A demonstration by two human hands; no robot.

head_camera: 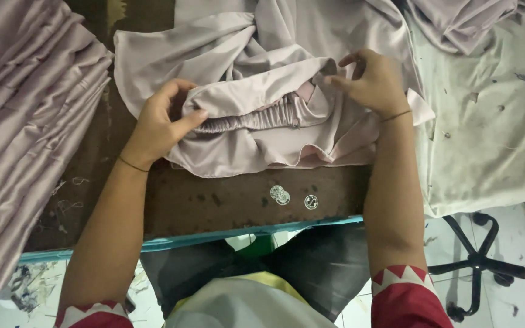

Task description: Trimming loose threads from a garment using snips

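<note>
A: What do the two hands do at this moment?

B: The left hand [160, 121] is closed on the pale lilac garment [256, 91]; its thumb presses on a folded edge just beside the gathered elastic band [253, 119]. The right hand [369, 82] pinches the same fold at the other end, with the fingertips together on the cloth.

A: Where does the garment lie?

B: On the dark brown bench [214, 203], in the middle, between both hands. It is crumpled, and the elastic band runs between the hands.

A: What else is around?

B: A stack of folded lilac fabric [25, 121] is at the left. Three small round coins [287, 197] lie on the bench near the front edge. A stained white cloth [487, 121] covers the right side.
</note>
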